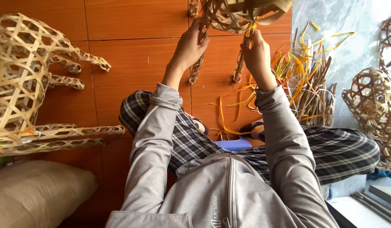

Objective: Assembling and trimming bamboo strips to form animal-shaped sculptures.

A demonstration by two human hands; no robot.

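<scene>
While the woven frame (242,14) hangs half out of view, details are partial.
Left hand (191,44): fingers closed on the frame's near edge.
Right hand (256,52): pinching a yellow strip (250,30) under the frame.
Done: body and two legs woven.
Left: loose strips (305,80) right of the frame, unused.

Two hands up at the work: left hand (190,45), right hand (256,57). One woven bamboo frame (242,14) in their grip, two slim woven legs (196,69) hanging from it. One finished woven animal figure (24,80) at left, four legs showing. Two more openwork woven pieces (370,103) at right. One heap of loose strips (305,80). One beige sack (35,192).
</scene>
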